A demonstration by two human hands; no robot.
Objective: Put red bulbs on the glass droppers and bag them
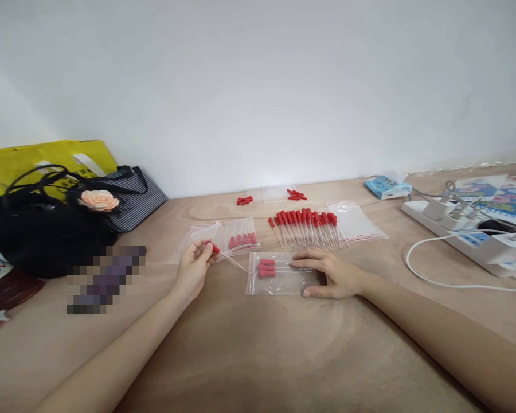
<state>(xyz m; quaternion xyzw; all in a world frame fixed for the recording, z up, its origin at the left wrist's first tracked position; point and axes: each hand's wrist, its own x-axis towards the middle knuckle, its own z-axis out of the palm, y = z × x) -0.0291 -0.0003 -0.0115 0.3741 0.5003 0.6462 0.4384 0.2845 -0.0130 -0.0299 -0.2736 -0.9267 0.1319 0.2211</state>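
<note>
Between the thumb and fingers of my left hand (pixel 194 267) is a dropper (pixel 231 259) with a red rubber bulb; its clear tip points right, to the edge of a zip bag (pixel 290 285). Inside that bag lie several droppers (pixel 266 268), their pink-red bulbs at the left. My right hand (pixel 336 276) rests on the bag's right part with fingers and thumb apart. Behind the bag, a row of red-bulbed droppers (pixel 303 221) lies side by side. Another zip bag (pixel 243 238) with several droppers is at the left, beyond my left hand.
Flat zip bags (pixel 363 222) lie right of the row. Loose red bulbs (pixel 244 201) sit near the wall. A power strip (pixel 468 244) with plugs and a white cable (pixel 413 269) occupies the right; bags (pixel 133 195) stand at the left. A tissue pack (pixel 387 187) is at the back right.
</note>
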